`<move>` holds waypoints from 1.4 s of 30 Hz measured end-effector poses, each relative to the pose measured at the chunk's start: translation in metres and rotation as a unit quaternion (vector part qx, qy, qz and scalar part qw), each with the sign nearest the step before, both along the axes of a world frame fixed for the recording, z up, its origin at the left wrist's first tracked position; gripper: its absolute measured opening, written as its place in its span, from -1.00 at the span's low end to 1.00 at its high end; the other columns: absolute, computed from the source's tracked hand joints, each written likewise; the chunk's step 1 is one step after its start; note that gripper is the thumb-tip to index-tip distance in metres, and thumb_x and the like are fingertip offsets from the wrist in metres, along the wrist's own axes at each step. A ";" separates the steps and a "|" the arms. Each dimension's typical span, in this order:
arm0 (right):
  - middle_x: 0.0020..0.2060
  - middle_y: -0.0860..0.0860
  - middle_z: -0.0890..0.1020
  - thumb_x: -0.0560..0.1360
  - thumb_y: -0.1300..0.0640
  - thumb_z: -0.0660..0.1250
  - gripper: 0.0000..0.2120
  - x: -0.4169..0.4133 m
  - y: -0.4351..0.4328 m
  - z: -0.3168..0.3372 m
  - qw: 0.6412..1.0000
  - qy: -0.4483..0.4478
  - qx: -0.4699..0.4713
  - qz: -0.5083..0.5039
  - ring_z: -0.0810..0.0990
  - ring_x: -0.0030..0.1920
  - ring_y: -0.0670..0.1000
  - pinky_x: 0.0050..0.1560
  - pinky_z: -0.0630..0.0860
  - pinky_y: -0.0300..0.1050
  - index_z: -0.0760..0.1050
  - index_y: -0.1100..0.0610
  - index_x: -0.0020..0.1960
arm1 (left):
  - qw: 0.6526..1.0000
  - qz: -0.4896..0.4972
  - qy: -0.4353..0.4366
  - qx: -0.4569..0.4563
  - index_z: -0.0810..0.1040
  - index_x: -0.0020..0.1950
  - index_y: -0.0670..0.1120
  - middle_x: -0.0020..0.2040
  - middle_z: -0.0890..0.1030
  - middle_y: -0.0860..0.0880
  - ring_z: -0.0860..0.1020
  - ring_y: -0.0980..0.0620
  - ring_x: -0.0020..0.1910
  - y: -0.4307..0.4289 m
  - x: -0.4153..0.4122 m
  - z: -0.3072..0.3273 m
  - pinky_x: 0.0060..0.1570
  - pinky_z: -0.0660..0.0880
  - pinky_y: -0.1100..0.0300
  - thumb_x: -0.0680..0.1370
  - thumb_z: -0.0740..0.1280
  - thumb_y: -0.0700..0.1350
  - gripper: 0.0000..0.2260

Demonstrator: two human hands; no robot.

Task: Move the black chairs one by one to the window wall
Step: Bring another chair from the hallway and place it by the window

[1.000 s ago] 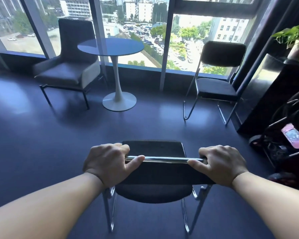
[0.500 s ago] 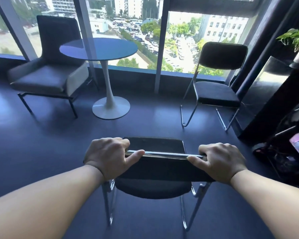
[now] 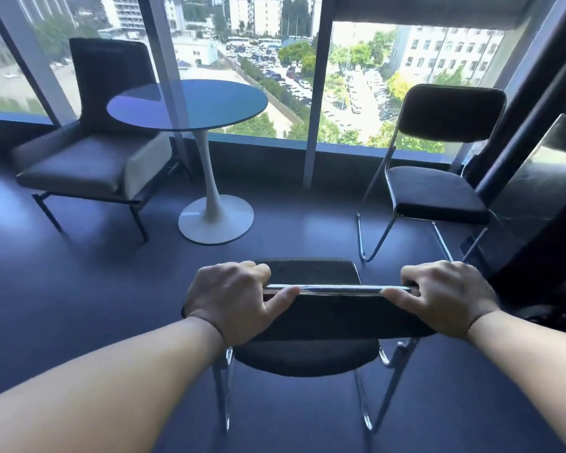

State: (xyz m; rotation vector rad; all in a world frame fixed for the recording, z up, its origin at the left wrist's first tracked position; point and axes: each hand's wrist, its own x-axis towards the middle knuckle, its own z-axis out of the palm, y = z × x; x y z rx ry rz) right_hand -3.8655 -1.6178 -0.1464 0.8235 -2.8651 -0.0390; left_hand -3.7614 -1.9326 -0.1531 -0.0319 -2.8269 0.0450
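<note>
Black chair [image 3: 334,317] is clamped at the backrest by left hand [image 3: 232,299] and right hand [image 3: 445,295]; legs, possibly lifted, could be snagged on parked chair [image 3: 438,191].

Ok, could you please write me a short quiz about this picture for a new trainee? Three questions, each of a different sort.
1. True or false: the left hand and the right hand both grip the chrome rail of the near black chair.
2. What stands between the grey armchair and the far black chair? A) round table B) floor lamp C) bookshelf
3. Fill in: in the picture, the far black chair is to the ____ of the round table.

Key: 1 true; 2 A; 3 right.
</note>
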 end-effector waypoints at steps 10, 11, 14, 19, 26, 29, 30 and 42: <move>-0.32 -0.07 0.50 0.43 -0.56 -0.09 -0.36 -0.142 -0.035 0.006 0.999 -0.028 0.008 -0.016 0.42 -0.22 0.08 -0.18 0.25 -0.04 0.27 0.01 -0.31 | 1.000 0.000 -0.013 -0.011 0.28 -0.31 0.01 -0.32 0.43 0.07 0.57 -0.01 -0.19 -0.034 -0.159 0.006 -0.30 0.23 0.10 0.40 -0.26 0.46 -0.40; -0.35 -0.07 0.46 0.42 -0.56 -0.09 -0.37 -0.155 -0.039 0.007 0.999 -0.034 0.005 -0.017 0.42 -0.22 0.08 -0.19 0.25 -0.04 0.25 0.01 -0.32 | 1.000 -0.001 -0.012 -0.012 0.25 -0.32 0.01 -0.33 0.42 0.06 0.57 -0.01 -0.19 -0.037 -0.173 0.005 -0.30 0.22 0.10 0.40 -0.27 0.46 -0.41; -0.38 -0.07 0.42 0.29 -0.58 -0.22 -0.31 -0.184 -0.046 0.007 0.999 -0.027 0.002 -0.018 0.42 -0.24 0.09 -0.21 0.25 -0.04 0.26 0.03 -0.32 | 1.000 -0.017 0.005 -0.006 0.17 -0.37 0.05 -0.38 0.36 0.07 0.57 -0.03 -0.26 -0.046 -0.206 0.004 -0.35 0.18 0.11 0.43 -0.19 0.45 -0.48; -0.36 -0.05 0.46 0.27 -0.58 -0.23 -0.26 -0.222 -0.058 0.004 0.998 -0.046 -0.011 -0.032 0.44 -0.23 0.09 -0.18 0.34 -0.02 0.33 0.06 -0.27 | 0.998 -0.032 0.037 -0.028 0.25 -0.38 0.05 -0.44 0.39 0.08 0.54 -0.03 -0.39 -0.068 -0.255 -0.005 -0.43 0.11 0.15 0.48 -0.06 0.44 -0.49; -0.29 -0.07 0.55 0.29 -0.57 -0.22 -0.25 -0.287 -0.072 0.002 0.997 -0.066 -0.016 -0.026 0.48 -0.21 0.06 -0.14 0.38 -0.03 0.37 0.05 -0.22 | 0.999 -0.029 0.014 -0.018 0.19 -0.40 0.07 -0.50 0.30 0.10 0.39 0.01 -0.53 -0.081 -0.320 0.003 -0.47 -0.03 0.26 0.50 0.03 0.41 -0.53; -0.28 -0.07 0.56 0.29 -0.57 -0.22 -0.24 -0.330 -0.080 0.003 0.998 -0.062 -0.013 -0.028 0.49 -0.21 0.04 -0.15 0.37 -0.03 0.40 0.05 -0.20 | 0.999 -0.027 0.010 -0.016 0.17 -0.39 0.08 -0.49 0.24 0.12 0.38 0.01 -0.54 -0.086 -0.363 0.006 -0.43 -0.07 0.31 0.49 0.08 0.39 -0.54; -0.27 -0.07 0.57 0.29 -0.57 -0.22 -0.24 -0.348 -0.084 0.003 0.998 -0.059 -0.011 -0.027 0.50 -0.20 0.04 -0.14 0.37 -0.03 0.41 0.05 -0.19 | 0.999 -0.027 0.005 -0.016 0.17 -0.39 0.08 -0.49 0.23 0.12 0.42 0.01 -0.54 -0.089 -0.381 0.006 -0.44 -0.06 0.31 0.49 0.09 0.38 -0.55; -0.29 -0.07 0.56 0.27 -0.58 -0.21 -0.23 -0.501 -0.119 0.005 0.996 -0.067 -0.021 -0.055 0.52 -0.18 0.09 -0.13 0.39 -0.03 0.42 0.05 -0.20 | 0.999 -0.030 -0.012 -0.001 0.21 -0.37 0.03 -0.39 0.39 0.08 0.34 -0.01 -0.36 -0.126 -0.542 0.005 -0.40 0.13 0.13 0.41 -0.20 0.46 -0.45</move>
